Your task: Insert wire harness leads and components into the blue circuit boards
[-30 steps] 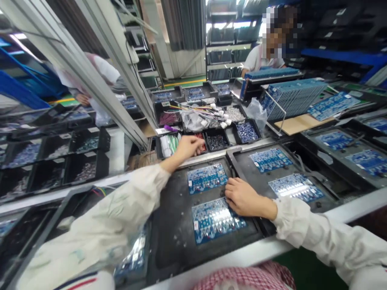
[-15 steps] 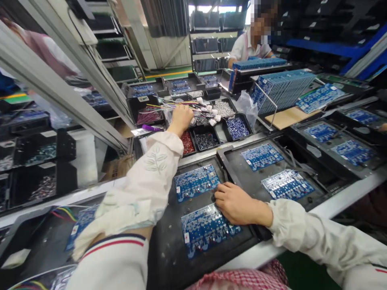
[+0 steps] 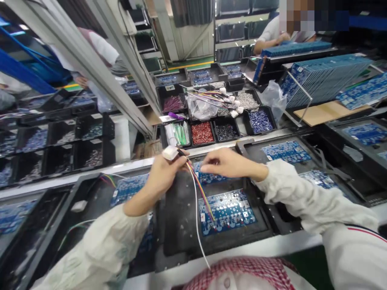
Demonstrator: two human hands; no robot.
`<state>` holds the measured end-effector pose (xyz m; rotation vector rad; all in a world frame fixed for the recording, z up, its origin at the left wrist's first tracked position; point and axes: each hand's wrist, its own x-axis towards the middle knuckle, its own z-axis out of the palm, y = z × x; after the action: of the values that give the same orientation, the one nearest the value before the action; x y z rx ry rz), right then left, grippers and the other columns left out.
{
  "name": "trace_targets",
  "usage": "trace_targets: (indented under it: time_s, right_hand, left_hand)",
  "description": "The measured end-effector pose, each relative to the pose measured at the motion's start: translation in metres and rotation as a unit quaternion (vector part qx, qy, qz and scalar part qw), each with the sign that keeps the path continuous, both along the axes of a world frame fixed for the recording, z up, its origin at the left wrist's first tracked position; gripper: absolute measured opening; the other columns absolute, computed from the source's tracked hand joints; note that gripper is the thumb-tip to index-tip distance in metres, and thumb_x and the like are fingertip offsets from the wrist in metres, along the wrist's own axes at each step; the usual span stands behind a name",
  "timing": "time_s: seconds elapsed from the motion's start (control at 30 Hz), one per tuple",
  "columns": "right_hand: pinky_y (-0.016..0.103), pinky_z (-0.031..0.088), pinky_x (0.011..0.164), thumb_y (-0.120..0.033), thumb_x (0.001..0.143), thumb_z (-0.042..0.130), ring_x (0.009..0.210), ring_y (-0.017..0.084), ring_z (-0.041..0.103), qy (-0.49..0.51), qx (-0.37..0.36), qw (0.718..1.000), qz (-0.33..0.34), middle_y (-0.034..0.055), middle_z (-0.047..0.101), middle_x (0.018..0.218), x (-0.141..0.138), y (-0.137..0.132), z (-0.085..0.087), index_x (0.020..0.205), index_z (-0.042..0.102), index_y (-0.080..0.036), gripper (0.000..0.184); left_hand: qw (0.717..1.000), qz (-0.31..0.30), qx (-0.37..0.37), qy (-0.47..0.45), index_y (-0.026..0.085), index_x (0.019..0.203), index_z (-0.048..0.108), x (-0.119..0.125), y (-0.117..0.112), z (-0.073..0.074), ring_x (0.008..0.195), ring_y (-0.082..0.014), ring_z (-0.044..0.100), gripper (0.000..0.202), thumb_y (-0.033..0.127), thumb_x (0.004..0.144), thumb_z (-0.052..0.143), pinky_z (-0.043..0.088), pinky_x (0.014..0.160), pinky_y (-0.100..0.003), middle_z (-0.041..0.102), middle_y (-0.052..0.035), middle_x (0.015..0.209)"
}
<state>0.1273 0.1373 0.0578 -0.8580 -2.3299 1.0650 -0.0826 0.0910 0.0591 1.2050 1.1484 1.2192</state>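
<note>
My left hand (image 3: 163, 175) is closed on a wire harness. Its white connector (image 3: 170, 153) sticks up above my fingers, and its coloured wires (image 3: 200, 187) hang down across the lower blue circuit board (image 3: 228, 211). A separate long white wire strand reaches the table's front edge. My right hand (image 3: 229, 163) hovers just right of the wires, over the upper circuit board (image 3: 198, 166), fingers curled and fingertips together. Whether anything is between them is hidden. Both boards lie in a black tray (image 3: 178, 241).
Behind the tray stand bins with red parts (image 3: 202, 133), blue parts (image 3: 261, 121) and more harnesses (image 3: 211, 94). A rack of upright boards (image 3: 323, 80) is at the back right. A metal post (image 3: 133, 64) rises at left. Co-workers sit beyond.
My left hand has come back from the bins to above the tray, bringing a wire harness. My right hand has lifted off the boards and moved toward it. The view has shifted left.
</note>
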Motion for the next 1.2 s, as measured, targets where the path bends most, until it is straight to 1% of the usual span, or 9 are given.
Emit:
trace_targets:
  time_s: [0.07, 0.17, 0.33, 0.5, 0.53, 0.6, 0.7, 0.87, 1.2]
  right_hand:
    - [0.02, 0.041, 0.052, -0.037, 0.08, 0.06, 0.052, 0.008, 0.055, -0.013, -0.095, 0.993, 0.063, 0.0005, 0.063, 0.06, -0.025, -0.006, -0.01, 0.077, 0.067, -0.012, 0.026]
    - [0.019, 0.041, 0.049, -0.035, 0.079, 0.06, 0.047, 0.008, 0.055, -0.014, -0.166, 0.984, 0.062, -0.0004, 0.061, 0.055, -0.041, -0.01, -0.022, 0.078, 0.066, -0.011, 0.025]
    - [0.019, 0.037, 0.049, -0.03, 0.08, 0.058, 0.048, 0.006, 0.05, -0.025, -0.118, 0.991, 0.056, -0.0006, 0.061, 0.055, -0.035, -0.006, -0.021, 0.073, 0.067, -0.012, 0.021]
    - [0.021, 0.041, 0.057, -0.021, 0.076, 0.063, 0.055, 0.008, 0.057, -0.085, -0.117, 0.98, 0.134, -0.0009, 0.065, 0.061, -0.028, -0.009, -0.031, 0.072, 0.068, -0.014, 0.009]
    - [0.021, 0.041, 0.057, -0.021, 0.077, 0.062, 0.053, 0.009, 0.057, -0.091, -0.127, 0.98, 0.122, -0.0008, 0.064, 0.059, -0.03, -0.008, -0.037, 0.072, 0.067, -0.014, 0.01]
    - [0.022, 0.041, 0.057, -0.021, 0.081, 0.058, 0.052, 0.009, 0.057, -0.083, -0.107, 0.99, 0.034, 0.0005, 0.064, 0.058, -0.04, -0.001, -0.051, 0.074, 0.067, -0.013, 0.013]
    - [0.023, 0.041, 0.061, -0.018, 0.08, 0.059, 0.059, 0.011, 0.057, -0.073, -0.003, 0.994, -0.076, 0.004, 0.066, 0.067, -0.057, 0.014, -0.073, 0.078, 0.066, -0.011, 0.01]
    - [0.022, 0.041, 0.06, -0.015, 0.076, 0.062, 0.061, 0.01, 0.056, -0.065, 0.002, 0.994, -0.084, 0.0028, 0.065, 0.069, -0.065, 0.026, -0.093, 0.08, 0.064, -0.011, 0.006]
    - [0.021, 0.039, 0.057, -0.017, 0.075, 0.063, 0.059, 0.009, 0.053, -0.08, 0.004, 0.992, -0.096, 0.0024, 0.064, 0.068, -0.064, 0.023, -0.092, 0.078, 0.064, -0.01, 0.008]
  left_hand:
    - [0.999, 0.002, -0.025, -0.04, 0.014, 0.081, 0.061, 0.0, -0.003, -0.019, 0.058, -0.0128, 0.061, 0.029, 0.019, 0.058, 0.077, 0.052, 0.055, -0.025, 0.064, 0.0, 0.066]
    - [0.997, 0.008, -0.042, -0.07, 0.014, 0.077, 0.06, -0.003, -0.003, -0.027, 0.059, -0.0109, 0.059, 0.032, 0.014, 0.051, 0.08, 0.052, 0.055, -0.022, 0.063, 0.0009, 0.068]
    - [0.99, -0.011, -0.103, -0.099, 0.014, 0.076, 0.059, -0.009, -0.004, -0.026, 0.055, -0.0101, 0.058, 0.03, 0.017, 0.054, 0.079, 0.053, 0.049, -0.022, 0.061, 0.0017, 0.068]
    - [0.986, -0.009, -0.138, -0.092, 0.015, 0.078, 0.059, -0.027, -0.006, -0.025, 0.054, -0.0122, 0.061, 0.03, 0.021, 0.057, 0.078, 0.056, 0.052, -0.025, 0.061, 0.0017, 0.062]
    - [0.985, 0.002, -0.144, -0.094, 0.015, 0.079, 0.058, -0.032, -0.007, -0.025, 0.055, -0.0128, 0.062, 0.031, 0.022, 0.057, 0.078, 0.057, 0.053, -0.026, 0.062, 0.0015, 0.062]
    - [0.982, 0.019, -0.158, -0.099, 0.015, 0.079, 0.058, -0.04, -0.008, -0.027, 0.057, -0.0138, 0.063, 0.033, 0.023, 0.056, 0.079, 0.057, 0.055, -0.029, 0.062, 0.001, 0.064]
    - [0.979, 0.038, -0.162, -0.114, 0.015, 0.079, 0.056, -0.047, -0.009, -0.031, 0.058, -0.0138, 0.062, 0.033, 0.023, 0.055, 0.079, 0.058, 0.056, -0.031, 0.062, 0.0007, 0.065]
    - [0.982, 0.052, -0.139, -0.118, 0.016, 0.074, 0.055, -0.05, -0.005, -0.038, 0.056, -0.0114, 0.058, 0.03, 0.02, 0.055, 0.078, 0.055, 0.052, -0.028, 0.059, 0.002, 0.064]
    - [0.982, 0.079, -0.121, -0.118, 0.015, 0.073, 0.053, -0.044, 0.004, -0.046, 0.052, -0.0093, 0.054, 0.033, 0.021, 0.054, 0.079, 0.05, 0.048, -0.024, 0.056, 0.003, 0.063]
